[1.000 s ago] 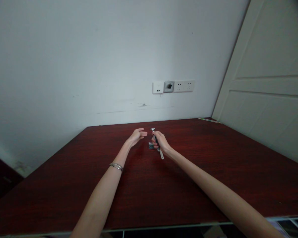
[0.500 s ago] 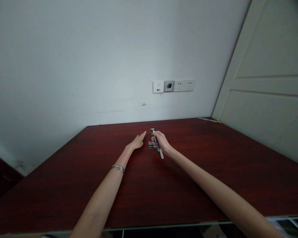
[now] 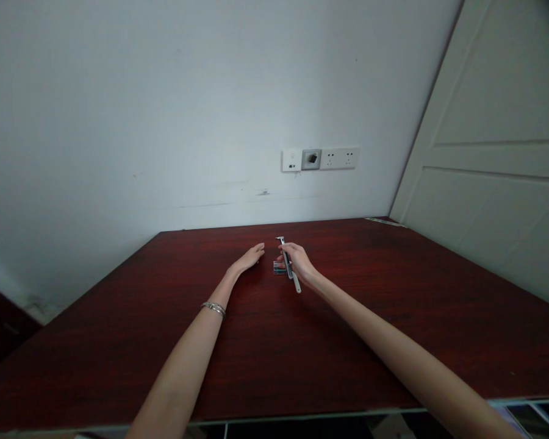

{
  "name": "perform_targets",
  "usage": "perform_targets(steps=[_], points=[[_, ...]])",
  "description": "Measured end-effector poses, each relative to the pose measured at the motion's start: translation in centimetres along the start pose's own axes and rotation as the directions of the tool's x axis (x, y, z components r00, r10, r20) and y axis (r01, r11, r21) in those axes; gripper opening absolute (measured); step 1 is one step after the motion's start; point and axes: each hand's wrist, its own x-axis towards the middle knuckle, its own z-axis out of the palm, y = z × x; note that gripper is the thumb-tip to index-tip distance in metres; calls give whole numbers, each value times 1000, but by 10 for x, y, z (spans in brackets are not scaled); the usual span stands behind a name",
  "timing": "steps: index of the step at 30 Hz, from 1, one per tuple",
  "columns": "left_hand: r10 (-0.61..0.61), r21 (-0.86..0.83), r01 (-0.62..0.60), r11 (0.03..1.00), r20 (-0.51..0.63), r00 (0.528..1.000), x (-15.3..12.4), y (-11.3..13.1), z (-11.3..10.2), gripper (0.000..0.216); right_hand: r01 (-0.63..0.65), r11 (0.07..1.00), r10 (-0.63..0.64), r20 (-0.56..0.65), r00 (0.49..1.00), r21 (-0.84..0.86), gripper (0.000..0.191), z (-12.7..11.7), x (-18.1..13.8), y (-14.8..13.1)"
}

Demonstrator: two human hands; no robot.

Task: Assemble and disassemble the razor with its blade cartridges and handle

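Note:
My right hand (image 3: 298,261) is closed round a slim razor (image 3: 288,266) with a metal head pointing away from me and a pale handle end sticking out below my palm. Just under that hand a small clear case (image 3: 278,267) with greenish contents lies on the dark red table (image 3: 274,341). My left hand (image 3: 249,258) rests flat on the tabletop, fingers stretched out, a short gap left of the case. A silver bracelet (image 3: 214,308) sits on my left wrist.
A white wall rises behind the table with a row of sockets (image 3: 320,159), one holding a dark plug. A pale door (image 3: 494,158) stands at the right. A thin strip (image 3: 382,221) lies at the table's far right corner.
My left hand has come down from a raised, half-curled pose to lie flat on the table. My right hand and the razor have barely shifted.

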Motion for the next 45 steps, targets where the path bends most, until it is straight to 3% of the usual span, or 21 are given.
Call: perform_targets(steps=[5,10,16,22,29,35,40,45], points=[[17,-53,-24,998,-139,990,-4,23,-26,30,75,990,-78,-23,997,-116,22,-6,3,-2],[11,-121,-18,993,-60,998,-17,54,-37,26,146,972,-149,-1,989,-185,29,-10,5,-5],[-18,-164,39,986,126,992,-40,75,-28,27,183,962,-179,37,983,-202,33,-11,8,-3],[15,-413,158,897,385,923,-61,75,-6,31,228,959,-217,81,973,-170,32,-12,9,1],[41,-610,199,767,356,934,-57,66,17,26,251,955,-244,62,968,-161,37,-14,12,4],[13,-570,186,800,326,945,-61,71,16,26,242,940,-220,116,969,-239,48,-12,11,7],[14,-523,152,839,300,954,-63,76,9,28,259,847,-240,101,966,-464,36,-23,20,3],[-7,-482,110,869,210,978,-64,77,7,26,218,617,-231,90,969,-756,16,-50,26,3]])
